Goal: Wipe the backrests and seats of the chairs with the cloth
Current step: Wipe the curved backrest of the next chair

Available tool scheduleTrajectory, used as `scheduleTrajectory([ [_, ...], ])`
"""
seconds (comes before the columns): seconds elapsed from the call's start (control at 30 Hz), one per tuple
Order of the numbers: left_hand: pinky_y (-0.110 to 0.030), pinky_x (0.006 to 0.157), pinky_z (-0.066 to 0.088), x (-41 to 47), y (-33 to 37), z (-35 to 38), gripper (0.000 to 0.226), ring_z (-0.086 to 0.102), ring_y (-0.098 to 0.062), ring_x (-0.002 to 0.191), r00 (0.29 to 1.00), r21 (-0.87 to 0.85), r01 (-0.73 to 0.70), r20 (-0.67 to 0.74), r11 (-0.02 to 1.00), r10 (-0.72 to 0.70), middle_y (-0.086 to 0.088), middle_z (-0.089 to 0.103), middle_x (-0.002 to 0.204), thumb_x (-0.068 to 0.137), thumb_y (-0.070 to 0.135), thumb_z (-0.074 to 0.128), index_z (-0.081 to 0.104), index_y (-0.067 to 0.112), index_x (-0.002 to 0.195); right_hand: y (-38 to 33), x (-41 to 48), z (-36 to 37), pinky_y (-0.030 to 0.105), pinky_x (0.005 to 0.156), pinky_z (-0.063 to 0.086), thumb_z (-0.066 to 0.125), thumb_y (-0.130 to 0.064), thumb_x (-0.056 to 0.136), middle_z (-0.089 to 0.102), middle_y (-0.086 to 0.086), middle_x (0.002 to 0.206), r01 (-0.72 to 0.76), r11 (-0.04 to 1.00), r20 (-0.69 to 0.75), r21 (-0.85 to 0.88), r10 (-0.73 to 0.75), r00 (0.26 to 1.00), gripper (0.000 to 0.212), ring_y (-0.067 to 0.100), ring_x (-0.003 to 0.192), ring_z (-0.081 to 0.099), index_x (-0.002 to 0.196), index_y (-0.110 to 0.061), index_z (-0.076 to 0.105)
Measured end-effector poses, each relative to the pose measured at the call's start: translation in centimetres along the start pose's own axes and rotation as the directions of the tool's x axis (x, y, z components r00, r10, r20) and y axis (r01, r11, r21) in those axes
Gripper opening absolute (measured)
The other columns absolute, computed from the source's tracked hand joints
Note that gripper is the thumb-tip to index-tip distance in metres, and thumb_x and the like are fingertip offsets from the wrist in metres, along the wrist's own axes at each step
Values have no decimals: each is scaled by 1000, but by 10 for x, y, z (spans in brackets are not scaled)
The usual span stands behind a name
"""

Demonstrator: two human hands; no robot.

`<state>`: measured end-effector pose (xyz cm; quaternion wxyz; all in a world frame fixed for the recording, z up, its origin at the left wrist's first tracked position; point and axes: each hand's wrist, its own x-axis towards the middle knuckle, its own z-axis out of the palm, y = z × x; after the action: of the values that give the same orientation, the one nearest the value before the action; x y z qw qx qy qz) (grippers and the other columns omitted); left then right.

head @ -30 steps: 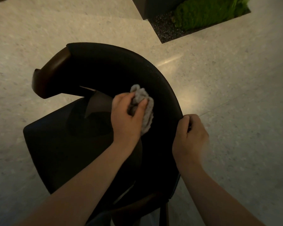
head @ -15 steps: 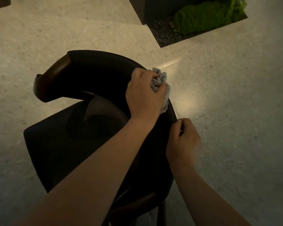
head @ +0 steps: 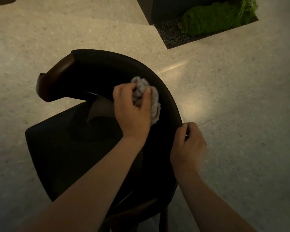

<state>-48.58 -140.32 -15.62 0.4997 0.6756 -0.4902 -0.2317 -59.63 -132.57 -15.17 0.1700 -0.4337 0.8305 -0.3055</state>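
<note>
Head view of one dark chair on a pale floor (head: pixel 40 39). At left lies the seat (head: pixel 60 148), with no cloth on it; its wiping appears to be left to do. At centre, the left hand (head: pixel 132 113) grips a bunched grey cloth (head: pixel 154 101), fingers and thumb curled round it, and presses it against the inner face of the curved backrest (head: pixel 117 67), about midway along the curve. The backrest pass is judged under way, not finished: how much of the surface is already wiped cannot be told. At right, the right hand (head: pixel 188 146) clasps the backrest's outer edge, fingers curled over it, apart from the cloth. A planter (head: pixel 208 19) sits at upper right. No other chairs can be made out.
</note>
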Motion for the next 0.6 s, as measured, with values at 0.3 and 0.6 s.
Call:
scheduleTrajectory([
  [0.3,-22,72,49,4,0,32,26,55,-9,82,1000,-9,-14,1,1000,14,2,52,100,90,38,58,55,13,86,2,0,1,23,48,26,36,-33,91,50,-6,63,10,1000,-5,-7,-10,1000,26,7,54,46,74,-21,51],
  [0.6,-3,75,39,-11,-31,27,18,49,-6,85,991,-44,134,-13,990,-134,-8,50,100,95,26,54,50,10,90,3,-1,1,23,50,30,35,-35,93,52,-6,63,19,1000,3,8,-19,1000,29,9,54,49,76,-21,54],
])
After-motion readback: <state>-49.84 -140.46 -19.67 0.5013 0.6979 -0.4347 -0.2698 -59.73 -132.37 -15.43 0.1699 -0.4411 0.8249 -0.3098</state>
